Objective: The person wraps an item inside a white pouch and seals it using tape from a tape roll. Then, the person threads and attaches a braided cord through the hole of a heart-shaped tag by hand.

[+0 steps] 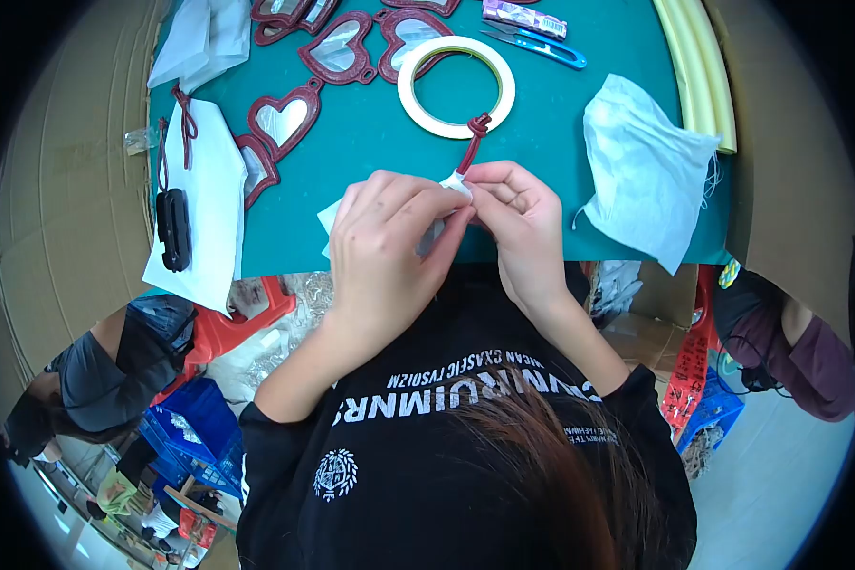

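Both hands meet over the front part of the green table. My left hand (389, 233) has its fingers closed on a small piece of white paper (457, 184). My right hand (521, 214) pinches at the same paper from the other side. A dark red cord (472, 147) with a knot at its top sticks up out of the paper between the fingertips. Part of a white-and-clear item shows beneath my left hand, mostly hidden. Just beyond the hands lies a roll of white tape (408, 93), touching the knot.
Red heart-shaped frames (283, 122) lie at the back left. White paper (214, 204) with a black object (173, 230) is at the left. Blue snips (549, 50) lie at the back, a white cloth (644, 171) at the right. Other people sit at both sides.
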### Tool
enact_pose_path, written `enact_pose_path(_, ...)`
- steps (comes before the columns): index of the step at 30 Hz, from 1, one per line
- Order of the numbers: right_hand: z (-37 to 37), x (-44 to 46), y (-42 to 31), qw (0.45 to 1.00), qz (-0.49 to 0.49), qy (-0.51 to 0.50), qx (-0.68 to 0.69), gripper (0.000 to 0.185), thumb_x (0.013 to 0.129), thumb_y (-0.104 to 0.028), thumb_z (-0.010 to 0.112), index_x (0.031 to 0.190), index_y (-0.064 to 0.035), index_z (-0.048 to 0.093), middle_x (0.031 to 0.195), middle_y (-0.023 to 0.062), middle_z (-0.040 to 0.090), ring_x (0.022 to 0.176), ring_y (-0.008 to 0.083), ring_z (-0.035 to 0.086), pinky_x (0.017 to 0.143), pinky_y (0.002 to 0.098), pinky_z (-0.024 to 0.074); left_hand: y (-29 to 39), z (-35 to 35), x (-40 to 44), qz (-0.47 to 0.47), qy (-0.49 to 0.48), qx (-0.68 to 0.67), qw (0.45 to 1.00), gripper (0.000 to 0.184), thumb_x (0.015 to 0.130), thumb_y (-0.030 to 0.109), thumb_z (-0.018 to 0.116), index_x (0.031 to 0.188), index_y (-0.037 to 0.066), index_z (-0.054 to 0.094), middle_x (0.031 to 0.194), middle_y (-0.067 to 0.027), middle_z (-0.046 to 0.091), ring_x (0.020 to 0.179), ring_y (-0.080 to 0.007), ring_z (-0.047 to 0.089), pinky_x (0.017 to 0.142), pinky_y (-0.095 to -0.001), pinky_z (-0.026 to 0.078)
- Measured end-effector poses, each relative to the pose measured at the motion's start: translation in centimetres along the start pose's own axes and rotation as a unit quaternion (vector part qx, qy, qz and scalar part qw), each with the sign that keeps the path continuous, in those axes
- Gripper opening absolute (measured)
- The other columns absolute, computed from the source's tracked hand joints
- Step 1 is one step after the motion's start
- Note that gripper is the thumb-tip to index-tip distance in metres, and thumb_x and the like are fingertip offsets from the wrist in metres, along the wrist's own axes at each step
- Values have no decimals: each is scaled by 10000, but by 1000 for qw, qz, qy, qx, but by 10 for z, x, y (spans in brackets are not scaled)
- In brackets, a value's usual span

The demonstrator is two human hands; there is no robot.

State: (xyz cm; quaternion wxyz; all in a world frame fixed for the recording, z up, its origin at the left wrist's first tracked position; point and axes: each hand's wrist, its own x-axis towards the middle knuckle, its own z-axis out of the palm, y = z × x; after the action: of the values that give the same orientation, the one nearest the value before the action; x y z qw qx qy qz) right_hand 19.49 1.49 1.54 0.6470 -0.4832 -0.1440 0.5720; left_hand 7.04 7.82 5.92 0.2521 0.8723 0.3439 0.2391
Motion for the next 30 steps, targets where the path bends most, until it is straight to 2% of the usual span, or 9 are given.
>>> enact_pose_path(8,-1,0,-4,998,29,-33,51,122,893,-44,563,990,25,589,931,103,657,807,138,640,732,238,505,-4,6,-6,4,25,28,999,211,686,68,721,890,69,664,804,-41,590,761,-231,552,680,-362,445)
enact_pose_path(12,-7,5,0,999,5,-24,21,128,899,-55,568,993,28,592,937,113,658,811,146,645,730,247,516,-4,-5,-3,30,-45,-14,998,243,698,81,715,934,53,666,853,-73,611,805,-242,569,697,-349,458)
enact_pose_path(15,-10,5,3,1000,-1,-25,-4,131,904,-62,568,992,32,590,939,121,657,813,149,647,730,257,527,-21,-12,-2,-2,-78,-186,979,271,710,124,721,964,44,671,909,-104,628,845,-257,588,732,-333,464)
enact_pose_path(16,-11,5,4,999,5,-33,-12,132,907,-65,566,990,34,589,939,125,657,812,150,648,731,263,534,-24,-12,1,-2,-78,-186,979,271,710,124,721,964,44,671,909,-104,628,845,-257,588,732,-333,464)
enact_pose_path(20,-2,3,6,999,0,-43,-14,128,909,-60,566,980,46,582,933,130,657,805,150,652,733,276,549,-28,-12,8,-70,-46,-119,989,239,721,149,733,925,35,685,933,-124,645,856,-258,605,766,-328,468)
enact_pose_path(23,1,3,5,998,-21,-46,-31,124,902,-46,572,974,55,575,929,130,656,800,148,653,731,277,555,-27,-7,8,-185,-100,-154,966,175,730,138,745,860,32,697,856,-95,651,820,-206,611,748,-300,465)
enact_pose_path(24,1,3,4,997,-35,-47,-52,123,895,-35,578,973,60,571,928,130,654,799,147,653,728,275,555,-29,-7,9,-184,-100,-155,965,175,730,138,745,860,32,697,856,-95,651,820,-206,611,748,-300,465)
enact_pose_path(27,3,0,-1,991,-64,-46,-110,118,875,-17,599,956,65,569,924,123,651,807,144,653,726,268,556,-40,-11,10,-269,-142,-305,902,111,745,121,742,805,35,704,802,-61,650,792,-143,607,714,-268,458)
enact_pose_path(30,5,-2,-3,978,-98,-37,-181,114,849,-3,629,924,64,574,917,110,648,827,139,652,728,259,555,-41,-16,15,-277,-154,-348,883,103,747,119,742,802,39,707,788,-44,641,768,-122,596,693,-256,451)
